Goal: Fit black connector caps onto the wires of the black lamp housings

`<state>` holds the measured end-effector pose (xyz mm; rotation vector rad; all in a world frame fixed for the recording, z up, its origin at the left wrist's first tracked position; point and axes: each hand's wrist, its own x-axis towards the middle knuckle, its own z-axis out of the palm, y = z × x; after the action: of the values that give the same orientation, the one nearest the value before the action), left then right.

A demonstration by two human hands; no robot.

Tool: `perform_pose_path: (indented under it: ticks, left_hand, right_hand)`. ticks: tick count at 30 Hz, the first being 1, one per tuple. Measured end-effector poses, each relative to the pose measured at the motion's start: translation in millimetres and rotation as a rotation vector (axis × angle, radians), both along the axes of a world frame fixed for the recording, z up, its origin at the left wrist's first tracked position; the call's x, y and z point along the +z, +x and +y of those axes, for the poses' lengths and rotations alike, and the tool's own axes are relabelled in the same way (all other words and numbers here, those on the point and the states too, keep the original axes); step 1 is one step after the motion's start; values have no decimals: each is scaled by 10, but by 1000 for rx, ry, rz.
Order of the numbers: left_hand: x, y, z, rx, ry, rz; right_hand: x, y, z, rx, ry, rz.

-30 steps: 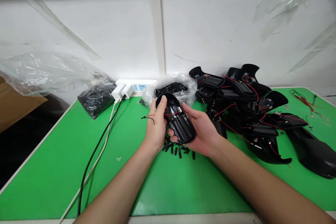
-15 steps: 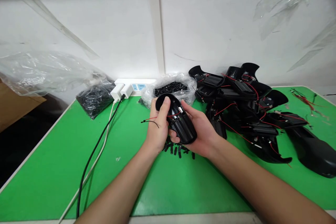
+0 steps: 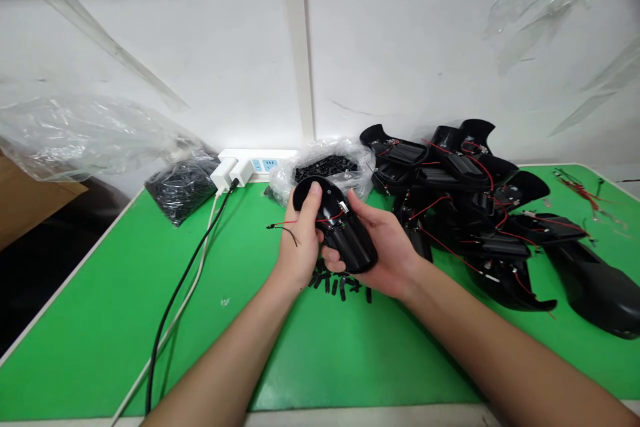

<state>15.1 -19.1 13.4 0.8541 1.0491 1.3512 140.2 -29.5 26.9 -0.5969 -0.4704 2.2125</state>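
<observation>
A glossy black plastic housing (image 3: 350,243) is held between both hands above the middle of the table. My left hand (image 3: 300,247) grips its upper left end, the thumb lying on the inner face. Around its lower right side wraps my right hand (image 3: 385,247), fingertips showing under the left edge. Red and black wires (image 3: 287,223) come out of the housing and hang over my left hand. Small black strips (image 3: 340,285) lie on the green table (image 3: 320,360) below. Behind the housing is an open clear bag of small black parts (image 3: 327,167).
Wired black housings (image 3: 460,180) are heaped at the right, with loose red wires (image 3: 580,190) beyond. A white power strip (image 3: 270,163) with plugs and cables (image 3: 187,280) stands left of centre, beside a tied bag of black parts (image 3: 183,187).
The housing has tilted slightly and its upper end has shifted a little left. Its loose wire ends have moved slightly left and up. Both hands still hold it.
</observation>
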Motion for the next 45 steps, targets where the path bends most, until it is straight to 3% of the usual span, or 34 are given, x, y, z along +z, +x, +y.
perform_pose_path:
  ticks: [4, 11, 24, 29, 32, 35, 38, 45]
  left_hand:
    - [-9, 3, 1, 37, -2, 128]
    - [37, 27, -12, 10, 35, 40]
    - [-10, 21, 10, 43, 23, 89]
    - [13, 12, 11, 1, 6, 45]
    - [40, 23, 2, -70, 2, -13]
    - [66, 48, -10, -132, 40, -12]
    - [72, 68, -23, -92, 110, 95]
    - [-63, 39, -51, -159, 371, 487]
  right_hand:
    - [-4, 6, 7, 6, 11, -15]
    - [-22, -35, 18, -24, -7, -35]
    - [-30, -2, 21, 3, -27, 8]
    - [-12, 2, 13, -17, -22, -8]
    - [-28, -33, 2, -125, 41, -87]
    - [-67, -80, -2, -378, 138, -199]
    - [-97, -98, 7, -583, 226, -219]
    - [-118, -84, 9, -674, 398, -220]
